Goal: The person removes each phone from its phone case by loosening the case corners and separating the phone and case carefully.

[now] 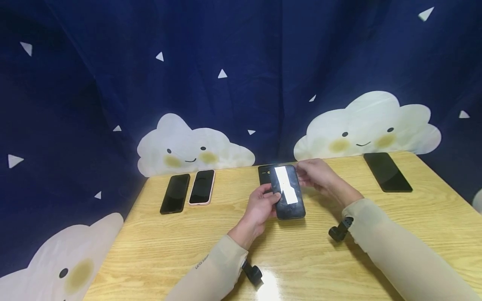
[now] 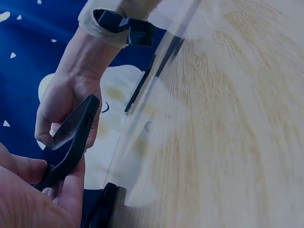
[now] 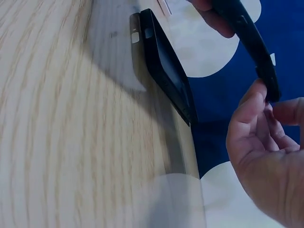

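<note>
My left hand [image 1: 260, 205] grips a black phone [image 1: 297, 209] by its left edge, thumb on the face and fingers behind. A white patch shows on that face, and the phone is tilted above the table. At its upper right edge is my right hand [image 1: 314, 173], thumb and fingertips pinching the edge; the right wrist view shows these fingertips [image 3: 259, 90] at the phone's end. Behind the held phone, a black phone case [image 1: 263, 170] lies near the table's back edge, partly covered, with small cutouts showing.
On the wooden table [image 1: 158, 251], a black phone [image 1: 175, 193] and a pink-edged phone [image 1: 202, 187] lie side by side at the left. Another black phone [image 1: 388, 172] lies at the far right. A dark blue curtain [image 1: 241, 42] with clouds hangs behind the table.
</note>
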A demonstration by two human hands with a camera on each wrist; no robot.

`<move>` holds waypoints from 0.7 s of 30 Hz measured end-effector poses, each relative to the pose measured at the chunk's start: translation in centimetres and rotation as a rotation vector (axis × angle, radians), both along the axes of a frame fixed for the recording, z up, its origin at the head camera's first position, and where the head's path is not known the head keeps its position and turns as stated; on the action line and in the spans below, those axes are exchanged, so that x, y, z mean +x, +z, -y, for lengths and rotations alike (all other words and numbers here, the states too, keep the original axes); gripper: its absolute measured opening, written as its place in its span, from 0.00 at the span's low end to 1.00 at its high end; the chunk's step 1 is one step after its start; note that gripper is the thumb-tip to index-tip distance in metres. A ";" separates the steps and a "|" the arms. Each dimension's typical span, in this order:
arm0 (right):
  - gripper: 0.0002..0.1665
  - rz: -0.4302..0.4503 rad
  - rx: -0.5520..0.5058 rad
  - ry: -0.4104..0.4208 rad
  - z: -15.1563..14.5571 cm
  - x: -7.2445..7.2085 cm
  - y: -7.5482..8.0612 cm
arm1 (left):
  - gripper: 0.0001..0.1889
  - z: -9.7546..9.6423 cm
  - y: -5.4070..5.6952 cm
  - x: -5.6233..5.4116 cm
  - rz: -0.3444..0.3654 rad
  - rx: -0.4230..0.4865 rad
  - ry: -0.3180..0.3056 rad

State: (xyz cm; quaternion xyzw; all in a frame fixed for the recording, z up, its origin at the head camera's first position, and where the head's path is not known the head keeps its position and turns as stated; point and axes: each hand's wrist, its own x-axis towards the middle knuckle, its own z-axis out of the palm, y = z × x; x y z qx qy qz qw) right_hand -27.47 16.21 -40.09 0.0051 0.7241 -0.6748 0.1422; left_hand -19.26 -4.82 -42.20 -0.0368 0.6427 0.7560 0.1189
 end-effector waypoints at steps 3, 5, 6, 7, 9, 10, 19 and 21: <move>0.16 0.004 -0.021 0.000 -0.1 0.0 0.0 | 0.19 0.0 0.1 0.0 -0.006 -0.005 -0.003; 0.15 0.007 -0.029 0.002 -0.1 -0.1 -0.1 | 0.19 0.1 0.1 0.0 -0.007 -0.005 -0.004; 0.15 0.009 -0.033 0.001 -0.2 -0.1 -0.1 | 0.19 0.1 0.1 0.0 -0.008 -0.004 -0.004; 0.14 0.010 -0.038 0.000 -0.2 -0.1 -0.1 | 0.19 0.1 0.2 0.0 -0.009 -0.003 -0.004; 0.15 0.006 -0.035 -0.001 -0.2 0.0 -0.1 | 0.19 0.1 0.2 0.1 -0.003 -0.004 -0.002; 0.16 0.002 -0.033 0.000 -0.2 0.0 -0.1 | 0.19 0.1 0.2 0.1 -0.003 -0.003 -0.001; 0.23 -0.026 -0.002 0.018 -0.3 0.0 -0.1 | 0.24 0.1 0.2 0.1 0.007 -0.032 -0.014; 0.22 -0.013 -0.010 0.008 -0.3 0.0 -0.2 | 0.25 0.1 0.2 0.1 0.003 -0.030 -0.018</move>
